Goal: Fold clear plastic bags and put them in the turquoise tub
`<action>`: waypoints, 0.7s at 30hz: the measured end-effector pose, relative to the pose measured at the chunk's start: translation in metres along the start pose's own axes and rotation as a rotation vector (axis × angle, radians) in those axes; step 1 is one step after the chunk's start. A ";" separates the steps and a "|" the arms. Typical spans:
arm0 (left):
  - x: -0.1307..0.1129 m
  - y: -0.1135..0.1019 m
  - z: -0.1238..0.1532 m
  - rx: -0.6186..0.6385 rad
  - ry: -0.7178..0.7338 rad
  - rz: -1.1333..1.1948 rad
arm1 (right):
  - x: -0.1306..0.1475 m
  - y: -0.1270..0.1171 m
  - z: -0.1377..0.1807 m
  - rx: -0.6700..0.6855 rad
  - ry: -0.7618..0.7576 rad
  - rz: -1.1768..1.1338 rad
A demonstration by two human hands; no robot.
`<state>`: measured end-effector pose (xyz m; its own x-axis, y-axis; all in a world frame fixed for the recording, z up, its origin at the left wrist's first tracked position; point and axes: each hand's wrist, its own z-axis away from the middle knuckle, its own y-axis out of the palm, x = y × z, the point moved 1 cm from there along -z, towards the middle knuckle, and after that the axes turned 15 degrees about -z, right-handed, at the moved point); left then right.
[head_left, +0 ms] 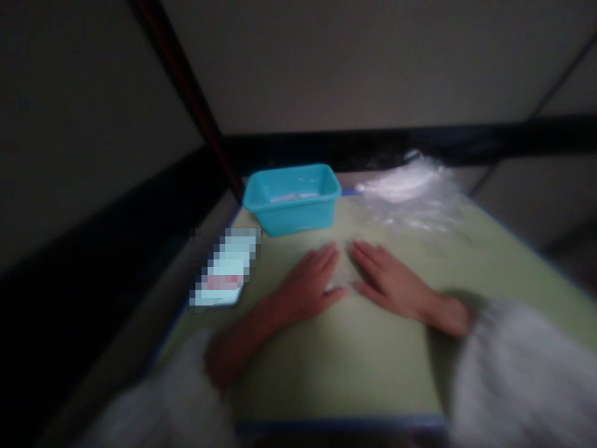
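Observation:
My left hand (311, 283) lies palm down on the table, fingers stretched forward and thumb out to the side. Facing it, my right hand (392, 280) rests the same way, with a narrow gap between the two. A thin, clear piece of plastic (342, 270), blurred and partly covered by my fingers, lies flat under and between both hands. Neither hand is gripping anything. Beyond my left hand stands a turquoise plastic basket (298, 216), with something pale on its bottom. A crumpled heap of clear plastic bags or film (413, 193) sits beyond my right hand.
The yellow-green table (340, 367) has a blue edge. A phone-like screen (228, 267), pixelated, lies near its left edge. A wall (373, 68) with a dark band rises behind the table, and a dark reddish post (186, 93) stands at the far left corner.

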<state>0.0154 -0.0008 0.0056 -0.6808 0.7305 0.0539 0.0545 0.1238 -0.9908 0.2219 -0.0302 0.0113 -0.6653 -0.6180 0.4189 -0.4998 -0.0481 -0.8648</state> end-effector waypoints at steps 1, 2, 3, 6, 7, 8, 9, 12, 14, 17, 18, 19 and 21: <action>0.000 0.000 0.000 0.009 0.000 -0.010 | -0.001 0.003 0.001 0.018 0.004 0.021; 0.000 -0.001 0.000 0.020 0.001 -0.017 | -0.002 0.006 0.002 0.030 0.011 0.038; 0.001 -0.001 0.000 0.029 -0.002 -0.024 | -0.003 0.008 0.004 0.038 0.018 0.049; 0.005 -0.003 0.000 0.063 -0.006 -0.047 | -0.006 0.010 0.007 0.056 0.029 0.072; 0.008 -0.003 0.000 0.077 -0.011 -0.055 | -0.007 0.010 0.008 0.062 0.030 0.077; 0.011 -0.004 0.000 0.092 -0.019 -0.061 | -0.008 0.010 0.009 0.069 0.030 0.079; 0.014 -0.004 0.000 0.108 -0.031 -0.064 | -0.008 0.010 0.010 0.076 0.031 0.080; 0.021 -0.005 0.000 0.132 -0.068 -0.050 | -0.008 0.008 0.011 0.092 0.044 0.072; 0.020 -0.007 -0.001 0.098 -0.092 -0.021 | -0.007 0.006 0.009 0.089 0.056 0.057; 0.010 -0.010 -0.006 -0.081 -0.179 0.056 | -0.002 0.002 0.003 0.016 0.089 0.036; 0.005 -0.010 -0.009 -0.151 -0.206 0.083 | 0.000 0.002 0.000 -0.017 0.099 0.035; -0.001 -0.010 -0.011 -0.208 -0.214 0.104 | 0.001 0.002 -0.003 -0.042 0.105 0.039; -0.011 -0.006 -0.014 -0.195 -0.147 0.114 | 0.000 0.006 -0.007 -0.058 0.103 0.055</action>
<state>0.0329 -0.0002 0.0125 -0.7604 0.6432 -0.0895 0.2666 0.1836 -0.9462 0.2150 -0.0256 0.0082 -0.7448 -0.5343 0.3998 -0.4901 0.0314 -0.8711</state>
